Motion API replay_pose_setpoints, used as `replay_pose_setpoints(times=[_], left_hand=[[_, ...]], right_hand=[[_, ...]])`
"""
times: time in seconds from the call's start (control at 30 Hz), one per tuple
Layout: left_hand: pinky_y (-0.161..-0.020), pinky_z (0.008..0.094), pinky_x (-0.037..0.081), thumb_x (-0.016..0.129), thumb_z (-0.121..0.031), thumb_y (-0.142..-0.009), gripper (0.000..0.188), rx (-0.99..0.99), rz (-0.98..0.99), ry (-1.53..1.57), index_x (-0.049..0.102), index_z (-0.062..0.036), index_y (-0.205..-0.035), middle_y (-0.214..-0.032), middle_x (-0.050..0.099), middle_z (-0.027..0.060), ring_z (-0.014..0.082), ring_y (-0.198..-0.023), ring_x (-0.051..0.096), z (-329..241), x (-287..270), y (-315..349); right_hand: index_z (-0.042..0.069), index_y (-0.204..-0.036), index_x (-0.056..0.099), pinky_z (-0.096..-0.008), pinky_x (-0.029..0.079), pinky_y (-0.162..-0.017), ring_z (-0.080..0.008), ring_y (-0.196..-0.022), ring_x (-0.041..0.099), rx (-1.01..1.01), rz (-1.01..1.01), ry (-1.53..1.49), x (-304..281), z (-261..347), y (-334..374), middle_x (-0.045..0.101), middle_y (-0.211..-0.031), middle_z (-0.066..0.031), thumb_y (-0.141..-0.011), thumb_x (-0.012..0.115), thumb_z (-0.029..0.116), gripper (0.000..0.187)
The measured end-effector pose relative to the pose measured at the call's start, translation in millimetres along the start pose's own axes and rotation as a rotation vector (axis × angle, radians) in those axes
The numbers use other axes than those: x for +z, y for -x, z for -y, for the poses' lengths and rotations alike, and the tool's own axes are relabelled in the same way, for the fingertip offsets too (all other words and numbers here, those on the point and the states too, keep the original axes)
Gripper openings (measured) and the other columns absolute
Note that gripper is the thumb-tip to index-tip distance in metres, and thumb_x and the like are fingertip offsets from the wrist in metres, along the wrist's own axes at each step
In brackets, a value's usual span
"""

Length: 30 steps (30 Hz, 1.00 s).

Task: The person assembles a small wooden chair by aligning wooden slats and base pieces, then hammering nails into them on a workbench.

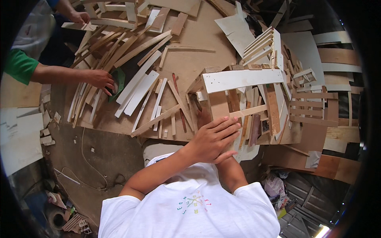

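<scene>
My left hand (214, 139) lies flat with its fingers stretched out, palm down, at the near edge of a pile of wooden strips. It holds nothing. My right forearm (230, 172) runs up under it, and my right hand is hidden beneath the left one. Just beyond the fingertips stands a rough wooden frame with a white-painted board (238, 79) across its top and thin slats (254, 111) below it.
Loose slats and plywood offcuts (139, 85) cover a brown board on the floor. At the left another person in a green sleeve presses a hand (99, 79) on a dark green object (119, 79). A further person's hand (79, 16) is at the top left. More boards (337, 55) lie to the right.
</scene>
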<state>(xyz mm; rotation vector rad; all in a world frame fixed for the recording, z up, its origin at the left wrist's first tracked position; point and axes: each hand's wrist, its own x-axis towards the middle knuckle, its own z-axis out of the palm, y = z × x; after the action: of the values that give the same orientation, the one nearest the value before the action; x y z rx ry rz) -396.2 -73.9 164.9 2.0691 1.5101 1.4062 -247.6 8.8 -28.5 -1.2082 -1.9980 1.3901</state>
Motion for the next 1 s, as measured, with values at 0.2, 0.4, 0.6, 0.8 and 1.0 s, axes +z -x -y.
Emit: replay_pose_setpoints(times=[0.2,0.4,0.6,0.8,1.0], left_hand=[[-0.122,0.0457,0.032,0.068,-0.047,-0.093,0.057,0.008,0.002,-0.002,0.068,-0.0016,-0.127,-0.144,0.060,0.0133,0.0298,-0.143,0.048,0,2,4],[-0.122,0.0456,0.032,0.067,-0.047,-0.094,0.054,0.016,0.006,-0.027,0.068,-0.0026,-0.126,-0.142,0.060,0.0118,0.0296,-0.143,0.048,-2,0,3],[-0.122,0.0455,0.032,0.067,-0.045,-0.095,0.051,0.010,0.002,-0.039,0.068,-0.0044,-0.126,-0.141,0.061,0.0112,0.0293,-0.142,0.049,-2,2,2],[-0.121,0.0450,0.032,0.068,-0.043,-0.095,0.050,0.006,0.005,-0.037,0.068,-0.0044,-0.126,-0.140,0.062,0.0106,0.0291,-0.141,0.050,-2,4,2],[-0.122,0.0451,0.032,0.067,-0.042,-0.095,0.048,-0.009,0.024,-0.045,0.069,-0.0050,-0.126,-0.139,0.062,0.0101,0.0284,-0.142,0.050,-7,0,2]], right_hand=[[0.002,-0.137,0.060,-0.0360,0.055,-0.085,-0.0228,-0.105,0.069,0.002,-0.027,-0.010,0,10,-2,0.071,-0.118,-0.0140,-0.104,0.060,0.031,0.044],[0.002,-0.137,0.059,-0.0366,0.054,-0.087,-0.0232,-0.107,0.068,-0.002,-0.058,-0.017,-3,14,0,0.070,-0.119,-0.0142,-0.103,0.062,0.030,0.044],[0.002,-0.137,0.059,-0.0372,0.053,-0.089,-0.0235,-0.109,0.066,-0.001,-0.081,-0.021,-8,13,4,0.069,-0.120,-0.0143,-0.102,0.064,0.030,0.044],[0.002,-0.137,0.059,-0.0377,0.052,-0.092,-0.0239,-0.111,0.065,-0.007,-0.106,-0.028,-10,14,3,0.068,-0.121,-0.0145,-0.102,0.065,0.029,0.045],[0.003,-0.137,0.059,-0.0383,0.052,-0.094,-0.0243,-0.113,0.064,0.011,-0.127,-0.041,-11,14,13,0.068,-0.122,-0.0147,-0.101,0.067,0.029,0.045]])
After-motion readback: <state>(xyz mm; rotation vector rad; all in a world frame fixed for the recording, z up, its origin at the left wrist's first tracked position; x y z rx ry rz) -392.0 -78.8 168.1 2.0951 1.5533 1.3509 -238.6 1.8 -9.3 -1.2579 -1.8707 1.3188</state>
